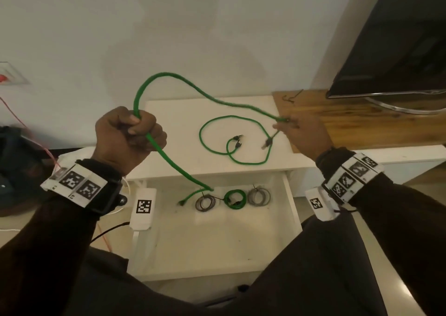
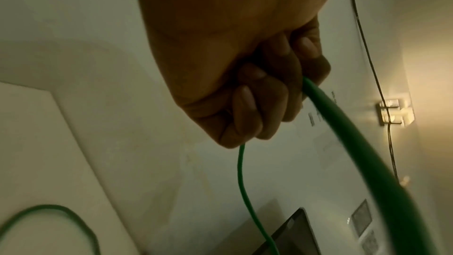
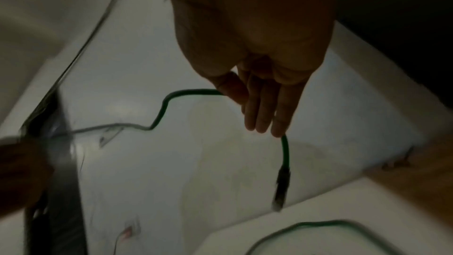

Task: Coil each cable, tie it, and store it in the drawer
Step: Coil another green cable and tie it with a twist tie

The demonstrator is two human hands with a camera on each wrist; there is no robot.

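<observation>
A long green cable (image 1: 169,75) arcs in the air between my hands. My left hand (image 1: 131,132) grips it in a fist (image 2: 257,92); from there the cable (image 2: 355,143) runs down into the open white drawer (image 1: 217,243), where its far plug (image 1: 181,202) lies. My right hand (image 1: 296,129) pinches the cable (image 3: 186,91) between thumb and fingers near the other end, and that plug (image 3: 282,185) dangles below. A second green cable (image 1: 231,142) lies loose on the white cabinet top (image 1: 173,122). Three tied coils sit in the drawer: grey (image 1: 205,203), green (image 1: 235,199), grey (image 1: 259,196).
A dark TV (image 1: 398,38) stands on a wooden shelf (image 1: 350,122) at the right. A white box with a marker tag (image 1: 143,207) sits at the drawer's left edge. A red wire (image 1: 36,142) and a dark bag (image 1: 14,158) are at the left.
</observation>
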